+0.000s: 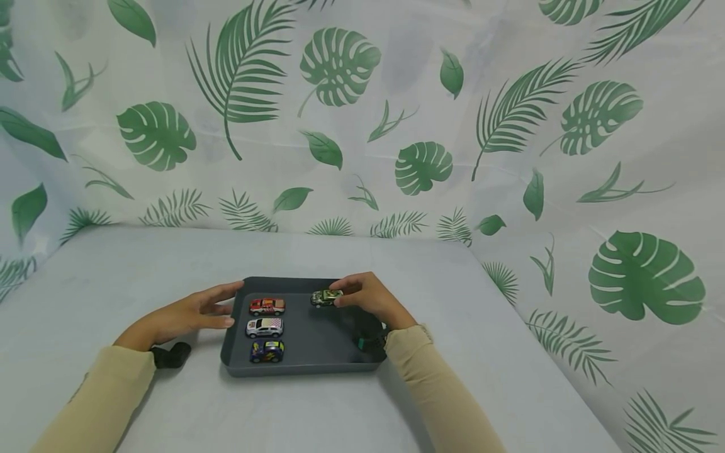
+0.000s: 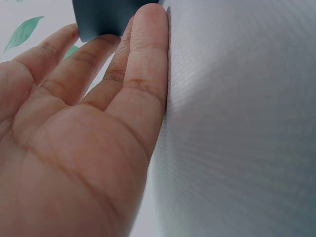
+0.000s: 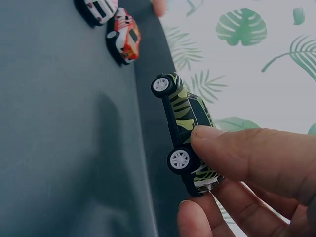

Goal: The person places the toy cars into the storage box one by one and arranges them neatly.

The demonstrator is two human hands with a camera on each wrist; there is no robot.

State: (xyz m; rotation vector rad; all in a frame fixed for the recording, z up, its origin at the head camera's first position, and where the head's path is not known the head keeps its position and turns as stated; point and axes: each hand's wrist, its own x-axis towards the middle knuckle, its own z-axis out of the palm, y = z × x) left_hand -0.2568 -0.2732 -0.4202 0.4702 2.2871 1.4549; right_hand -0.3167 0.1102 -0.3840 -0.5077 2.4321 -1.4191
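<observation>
My right hand point(image 1: 370, 299) pinches a green-and-black camouflage toy car point(image 3: 185, 118) by its rear end, thumb on its side. The car is held over the back part of a dark grey tray point(image 1: 323, 369). At the tray's left end my left hand point(image 1: 189, 313) rests with its fingers extended, fingertips right at the tray wall. Along the left side of the tray stand three toy cars in a column: a red one point(image 1: 267, 306) at the back, a white one point(image 1: 264, 327) in the middle and a dark blue one point(image 1: 267, 351) in front.
The tray lies on a table point(image 1: 215, 415) with a white cover. A white cloth point(image 1: 362, 145) printed with green leaves hangs behind it and along the sides. A dark wrist-worn device point(image 1: 172, 356) sits at the left cuff, over the table.
</observation>
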